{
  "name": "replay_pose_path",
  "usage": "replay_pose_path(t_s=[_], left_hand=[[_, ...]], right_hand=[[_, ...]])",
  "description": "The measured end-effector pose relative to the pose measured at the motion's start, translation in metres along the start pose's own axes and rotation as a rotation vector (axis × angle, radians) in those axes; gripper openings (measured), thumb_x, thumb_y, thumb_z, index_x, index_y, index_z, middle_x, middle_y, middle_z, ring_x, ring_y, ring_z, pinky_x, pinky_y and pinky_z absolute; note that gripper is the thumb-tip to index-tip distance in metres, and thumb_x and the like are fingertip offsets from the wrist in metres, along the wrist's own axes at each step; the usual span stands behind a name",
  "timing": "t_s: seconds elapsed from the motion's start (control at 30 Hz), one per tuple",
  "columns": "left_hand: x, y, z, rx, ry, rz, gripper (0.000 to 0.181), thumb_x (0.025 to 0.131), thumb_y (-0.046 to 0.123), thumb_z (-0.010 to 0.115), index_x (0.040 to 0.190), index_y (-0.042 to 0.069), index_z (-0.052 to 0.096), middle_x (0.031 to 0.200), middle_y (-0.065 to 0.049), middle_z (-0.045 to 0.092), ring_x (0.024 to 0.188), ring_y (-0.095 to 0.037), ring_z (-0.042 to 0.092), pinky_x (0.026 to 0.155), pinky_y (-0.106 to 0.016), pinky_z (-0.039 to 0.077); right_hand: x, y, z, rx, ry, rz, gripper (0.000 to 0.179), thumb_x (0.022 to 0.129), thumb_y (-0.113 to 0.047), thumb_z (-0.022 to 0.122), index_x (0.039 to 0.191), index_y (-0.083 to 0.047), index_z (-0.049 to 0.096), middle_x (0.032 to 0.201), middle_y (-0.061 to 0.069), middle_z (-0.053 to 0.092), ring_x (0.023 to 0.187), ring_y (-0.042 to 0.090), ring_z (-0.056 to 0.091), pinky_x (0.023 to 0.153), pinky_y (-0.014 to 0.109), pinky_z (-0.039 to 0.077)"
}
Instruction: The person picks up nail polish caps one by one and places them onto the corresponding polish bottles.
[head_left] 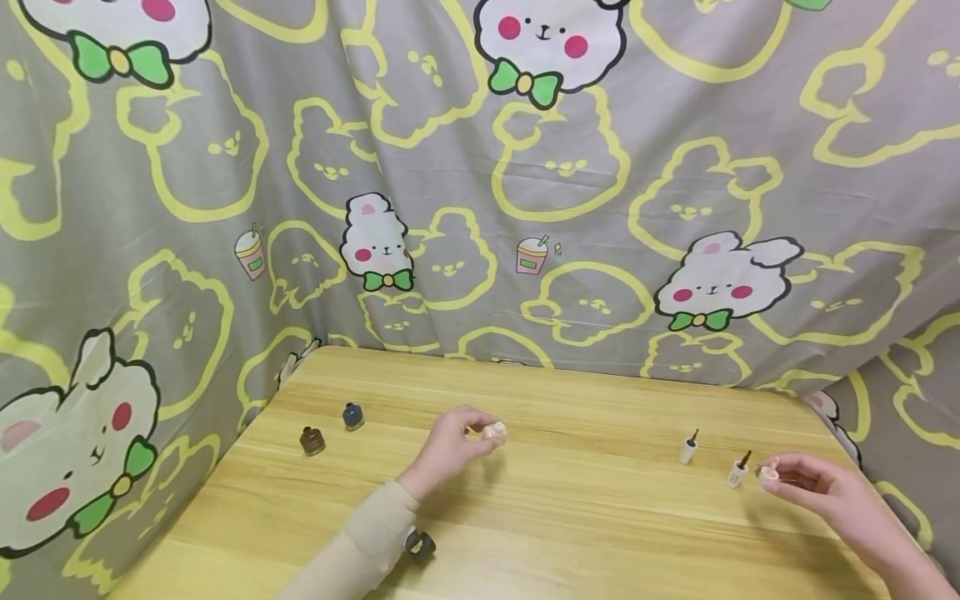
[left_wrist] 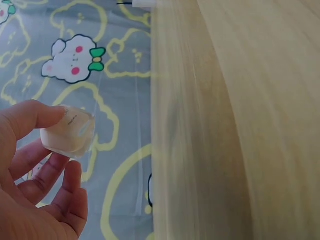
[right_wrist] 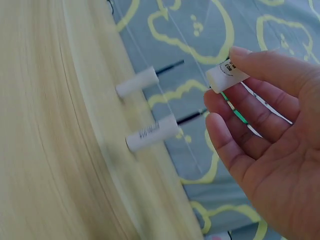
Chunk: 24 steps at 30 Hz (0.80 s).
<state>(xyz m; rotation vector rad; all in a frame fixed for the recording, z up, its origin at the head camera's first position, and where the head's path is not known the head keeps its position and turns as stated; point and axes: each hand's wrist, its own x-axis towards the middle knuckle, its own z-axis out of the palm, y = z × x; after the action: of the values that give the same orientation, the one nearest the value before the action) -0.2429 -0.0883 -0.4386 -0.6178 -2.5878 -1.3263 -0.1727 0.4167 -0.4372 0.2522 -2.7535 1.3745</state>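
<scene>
My left hand (head_left: 453,442) pinches a small clear nail polish bottle with pale contents (left_wrist: 70,131) between thumb and fingers, above the middle of the table. Its cap is off in the head view. On the right, my right hand (head_left: 832,492) holds a white nail polish cap (right_wrist: 226,76) by thumb and fingertips; whether a brush extends from it is hidden. Beside that hand, two white brush caps, a nearer one (head_left: 737,474) and a farther one (head_left: 688,451), stand on the table with dark brushes pointing up.
Toward the left of the wooden table (head_left: 600,533) stand a brown polish bottle (head_left: 312,442) and a dark blue polish bottle (head_left: 353,416), both without caps. A small black device (head_left: 420,546) sits by the left wrist. Patterned grey curtains (head_left: 465,317) hang around the table.
</scene>
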Motion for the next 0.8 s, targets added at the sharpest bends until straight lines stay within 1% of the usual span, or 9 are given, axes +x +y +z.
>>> replay_pose_path(t_s=[0.07, 0.2, 0.37, 0.5, 0.6, 0.7, 0.8], left_hand=[[0.000, 0.000, 0.001, 0.013, -0.003, 0.007, 0.022, 0.080, 0.019, 0.078, 0.100, 0.011, 0.075, 0.097, 0.001, 0.071, 0.087, -0.013, 0.060, 0.081, -0.042, 0.051], [0.000, -0.001, 0.002, 0.004, -0.015, -0.003, 0.022, 0.080, 0.019, 0.078, 0.101, 0.011, 0.075, 0.096, 0.002, 0.071, 0.085, -0.010, 0.059, 0.081, -0.038, 0.051], [-0.002, 0.001, 0.004, -0.021, -0.029, -0.017, 0.022, 0.080, 0.020, 0.077, 0.100, 0.011, 0.075, 0.095, 0.003, 0.069, 0.086, -0.009, 0.058, 0.082, -0.040, 0.051], [-0.003, 0.001, 0.005, -0.026, -0.035, -0.020, 0.022, 0.081, 0.020, 0.077, 0.101, 0.011, 0.074, 0.095, 0.003, 0.069, 0.087, -0.010, 0.058, 0.082, -0.038, 0.051], [-0.003, 0.001, 0.005, -0.033, -0.041, -0.022, 0.023, 0.081, 0.021, 0.077, 0.102, 0.012, 0.074, 0.096, 0.003, 0.069, 0.089, -0.011, 0.058, 0.082, -0.038, 0.051], [-0.003, 0.001, 0.006, -0.043, -0.046, -0.020, 0.023, 0.081, 0.021, 0.077, 0.102, 0.011, 0.074, 0.097, 0.002, 0.069, 0.090, -0.013, 0.058, 0.081, -0.038, 0.050], [-0.003, 0.002, 0.006, -0.043, -0.045, -0.013, 0.024, 0.081, 0.021, 0.077, 0.102, 0.010, 0.074, 0.097, 0.002, 0.069, 0.090, -0.013, 0.058, 0.080, -0.034, 0.050]], right_hand=[[0.000, -0.006, 0.003, 0.008, -0.016, -0.012, 0.025, 0.096, -0.009, 0.059, 0.117, 0.005, 0.060, 0.101, -0.018, 0.069, 0.088, -0.001, 0.065, 0.072, 0.020, 0.053], [-0.001, -0.019, 0.011, 0.059, -0.059, -0.042, 0.024, 0.096, -0.007, 0.059, 0.116, 0.007, 0.059, 0.104, -0.017, 0.068, 0.090, 0.000, 0.066, 0.074, 0.022, 0.055], [0.003, -0.032, 0.022, 0.111, -0.113, -0.077, 0.021, 0.096, -0.005, 0.058, 0.114, 0.006, 0.059, 0.105, -0.017, 0.068, 0.095, -0.002, 0.066, 0.076, 0.020, 0.054], [0.006, -0.042, 0.033, 0.128, -0.144, -0.110, 0.020, 0.095, -0.004, 0.058, 0.113, 0.004, 0.060, 0.105, -0.012, 0.070, 0.097, -0.002, 0.066, 0.077, 0.018, 0.054], [0.010, -0.050, 0.041, 0.127, -0.151, -0.139, 0.019, 0.094, -0.004, 0.060, 0.112, 0.003, 0.060, 0.103, -0.007, 0.070, 0.096, -0.001, 0.066, 0.077, 0.020, 0.054], [0.013, -0.056, 0.047, 0.126, -0.157, -0.159, 0.020, 0.093, -0.005, 0.062, 0.111, 0.003, 0.060, 0.103, -0.006, 0.070, 0.096, 0.000, 0.067, 0.077, 0.021, 0.055], [0.016, -0.059, 0.052, 0.136, -0.146, -0.181, 0.020, 0.092, -0.004, 0.063, 0.110, 0.003, 0.061, 0.104, -0.010, 0.070, 0.095, -0.001, 0.067, 0.077, 0.021, 0.055]])
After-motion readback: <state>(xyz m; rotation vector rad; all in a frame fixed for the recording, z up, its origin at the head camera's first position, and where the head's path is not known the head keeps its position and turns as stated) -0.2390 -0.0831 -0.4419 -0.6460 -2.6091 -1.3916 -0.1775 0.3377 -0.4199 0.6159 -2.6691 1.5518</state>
